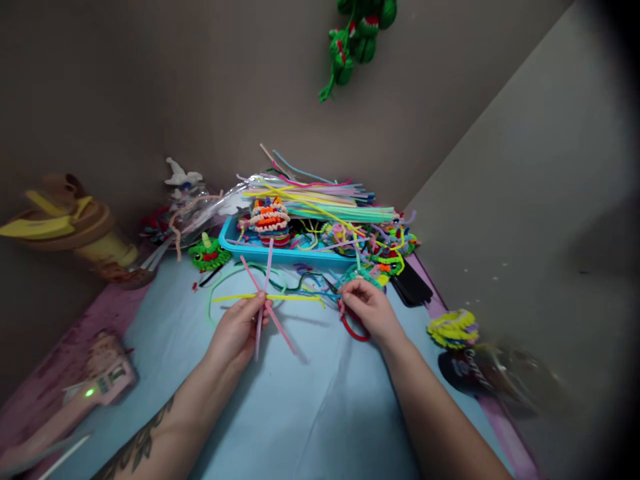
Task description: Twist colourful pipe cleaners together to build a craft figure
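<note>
My left hand [239, 330] pinches several pipe cleaners [267, 303] crossed over each other above a light blue cloth: two pink ones and a long yellow one lying across them. My right hand [367, 308] is closed near the right end of the yellow pipe cleaner, fingers curled on a red pipe cleaner loop [353, 328] that rests on the cloth. Both hands hover just in front of a blue tray [235, 248].
The blue tray holds pipe cleaner figures, and a stack of loose coloured pipe cleaners [325, 197] lies behind it. A green figure [207, 253] sits left of the tray. A pink glue gun [95, 390] with a green light lies at the left. A yellow coil [453, 328] sits right.
</note>
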Demonstrator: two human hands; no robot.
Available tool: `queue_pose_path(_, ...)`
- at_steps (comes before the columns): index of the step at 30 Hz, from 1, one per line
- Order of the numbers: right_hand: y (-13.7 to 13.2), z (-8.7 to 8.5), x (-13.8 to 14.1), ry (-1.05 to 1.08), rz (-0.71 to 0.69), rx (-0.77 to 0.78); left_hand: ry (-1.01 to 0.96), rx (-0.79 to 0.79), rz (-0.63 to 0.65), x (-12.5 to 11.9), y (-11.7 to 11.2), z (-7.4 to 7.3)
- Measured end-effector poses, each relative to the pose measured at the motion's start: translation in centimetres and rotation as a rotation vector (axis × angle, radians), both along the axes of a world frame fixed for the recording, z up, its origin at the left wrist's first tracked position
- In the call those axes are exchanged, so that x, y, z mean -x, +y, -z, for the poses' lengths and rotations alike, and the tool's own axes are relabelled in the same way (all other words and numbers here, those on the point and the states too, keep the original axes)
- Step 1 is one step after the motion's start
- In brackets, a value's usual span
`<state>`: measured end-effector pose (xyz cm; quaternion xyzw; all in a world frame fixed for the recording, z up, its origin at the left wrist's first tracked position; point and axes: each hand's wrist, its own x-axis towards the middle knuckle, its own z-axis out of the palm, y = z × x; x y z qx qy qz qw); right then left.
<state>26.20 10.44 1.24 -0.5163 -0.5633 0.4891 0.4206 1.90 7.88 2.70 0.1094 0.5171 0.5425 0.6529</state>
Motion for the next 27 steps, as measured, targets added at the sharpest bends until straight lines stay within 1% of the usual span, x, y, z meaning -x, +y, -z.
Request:
queue_pose_path(2,-0.1,0.0,0.1,0.188,0.065,0.036,-0.002,0.003,0.010,0.0,0.0,0.0)
queue_pose_path(4,-0.1,-0.2,0.2,0.281,0.119,0.037,-0.003,0.006,0.017,0.0,0.0,0.0)
queue_pose_path(6,-0.1,-0.3,0.3,0.334,0.132,0.058,-0.006,0.009,0.027,0.0,0.0,0.0)
queue_pose_path(10,-0.2,-0.2,0.4,0.328,0.087,0.138,0.033,0.003,0.050,0.0,-0.1,0.2)
queue_pose_path(14,-0.3,0.1,0.3,0.252,0.018,0.118,0.100,-0.042,0.110,-0.4,-0.5,0.3)
queue_pose_path(17,-0.2,0.3,0.2,0.266,0.065,0.080,0.115,-0.052,0.137,-0.5,-0.5,0.2)
queue_pose_path(20,0.1,0.0,0.2,0.318,0.163,0.047,0.125,-0.065,0.118,-0.1,-0.3,0.1)
queue_pose_path(22,0.1,-0.3,0.2,0.362,0.188,0.049,0.153,-0.083,0.107,0.3,-0.2,0.0)
queue_pose_path(25,-0.1,-0.7,0.4,0.389,0.106,0.107,0.207,-0.105,0.119,0.4,-0.3,-0.3)
queue_pose_path(27,-0.6,-0.7,1.0,0.395,0.041,0.176,0.191,-0.104,0.163,0.0,-0.7,-0.4)
